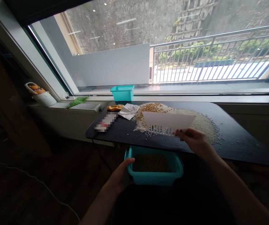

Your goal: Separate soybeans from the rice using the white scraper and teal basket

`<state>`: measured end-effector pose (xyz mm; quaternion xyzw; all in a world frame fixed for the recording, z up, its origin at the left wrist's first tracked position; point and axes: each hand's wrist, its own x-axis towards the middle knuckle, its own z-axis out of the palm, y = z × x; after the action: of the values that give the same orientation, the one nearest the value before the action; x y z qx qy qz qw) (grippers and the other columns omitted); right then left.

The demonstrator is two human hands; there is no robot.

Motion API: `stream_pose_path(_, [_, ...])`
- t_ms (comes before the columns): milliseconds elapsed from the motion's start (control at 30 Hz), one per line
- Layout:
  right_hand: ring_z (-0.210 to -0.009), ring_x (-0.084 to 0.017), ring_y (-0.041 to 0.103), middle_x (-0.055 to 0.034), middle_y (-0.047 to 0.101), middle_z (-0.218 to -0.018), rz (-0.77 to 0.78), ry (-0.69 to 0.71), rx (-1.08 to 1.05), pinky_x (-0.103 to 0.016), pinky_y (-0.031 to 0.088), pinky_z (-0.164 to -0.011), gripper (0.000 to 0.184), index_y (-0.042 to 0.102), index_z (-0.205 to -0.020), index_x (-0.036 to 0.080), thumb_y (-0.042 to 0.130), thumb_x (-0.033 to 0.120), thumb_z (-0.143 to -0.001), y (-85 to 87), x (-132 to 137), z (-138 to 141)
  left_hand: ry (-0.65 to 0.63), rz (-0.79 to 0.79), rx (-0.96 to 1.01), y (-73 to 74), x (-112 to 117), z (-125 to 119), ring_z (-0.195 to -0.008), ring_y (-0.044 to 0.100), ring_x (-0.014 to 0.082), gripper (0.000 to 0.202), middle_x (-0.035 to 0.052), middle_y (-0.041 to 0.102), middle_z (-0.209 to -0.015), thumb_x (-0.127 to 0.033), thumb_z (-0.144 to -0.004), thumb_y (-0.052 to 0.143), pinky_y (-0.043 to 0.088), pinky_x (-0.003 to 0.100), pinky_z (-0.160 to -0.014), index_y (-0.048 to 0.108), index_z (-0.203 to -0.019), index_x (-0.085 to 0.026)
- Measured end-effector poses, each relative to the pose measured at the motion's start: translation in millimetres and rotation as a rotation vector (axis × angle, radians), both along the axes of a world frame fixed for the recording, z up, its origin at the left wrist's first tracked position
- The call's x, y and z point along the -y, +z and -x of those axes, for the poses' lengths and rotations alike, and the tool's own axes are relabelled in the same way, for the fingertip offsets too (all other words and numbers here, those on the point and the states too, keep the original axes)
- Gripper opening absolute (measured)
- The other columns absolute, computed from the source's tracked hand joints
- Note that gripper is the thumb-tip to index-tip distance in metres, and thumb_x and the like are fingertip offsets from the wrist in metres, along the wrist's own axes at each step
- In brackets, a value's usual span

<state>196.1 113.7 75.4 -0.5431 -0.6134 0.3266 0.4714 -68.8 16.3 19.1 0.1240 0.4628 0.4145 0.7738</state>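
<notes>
My left hand [121,175] grips the left rim of a teal plastic tub [156,176], held just below the front edge of the dark table [242,140]; brownish grains fill the tub's bottom. My right hand [193,139] pinches the lower edge of a white slotted basket [168,123], tilted up on the table. Behind the basket lies a spread pile of white rice [202,122] with a patch of brown beans [152,107] at its far left.
A second teal tub [122,92] stands on the window sill. A crumpled white paper [129,111], orange peel [115,107] and a blurred packet [105,122] lie at the table's left. A white pot [44,98] sits on the radiator ledge. A white cable [31,178] crosses the floor.
</notes>
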Motion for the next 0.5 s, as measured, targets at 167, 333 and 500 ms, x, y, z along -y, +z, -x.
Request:
stream_pose_path(167, [-0.052,-0.012,0.054,-0.0015,0.065,-0.061,0.009,0.028,0.045,-0.023,0.043,-0.051,0.033,0.068,-0.069,0.020,0.063,0.052,-0.064,-6.0,-8.4,0.4,0.016,0.017,-0.025,-0.4,1.2,1.6,-0.083,0.062,0.0218,0.042,0.0058,0.065,-0.091,-0.034,-0.072,0.059,0.047,0.033,-0.072,0.053,-0.110,-0.017])
stream_pose_path(333, [-0.054,-0.012,0.053,-0.0026,0.067,-0.066,0.046,0.037,0.004,-0.023,0.045,-0.053,0.033,0.068,-0.071,0.019,0.065,0.051,-0.062,-7.2,-2.4,-6.1,0.001,0.005,-0.023,0.4,1.5,1.9,-0.082,0.062,0.0223,0.042,0.0072,0.066,-0.089,-0.035,-0.073,0.058,0.048,0.031,-0.068,0.054,-0.109,-0.015])
stream_pose_path(500, [-0.054,-0.013,0.055,-0.0031,0.067,-0.065,0.037,0.053,-0.016,-0.024,0.046,-0.054,0.035,0.068,-0.068,0.019,0.065,0.053,-0.061,-3.1,0.6,-2.1,0.008,0.012,-0.023,1.6,1.2,1.2,-0.083,0.062,0.0221,0.040,0.0063,0.066,-0.090,-0.035,-0.073,0.058,0.047,0.032,-0.072,0.054,-0.109,-0.016])
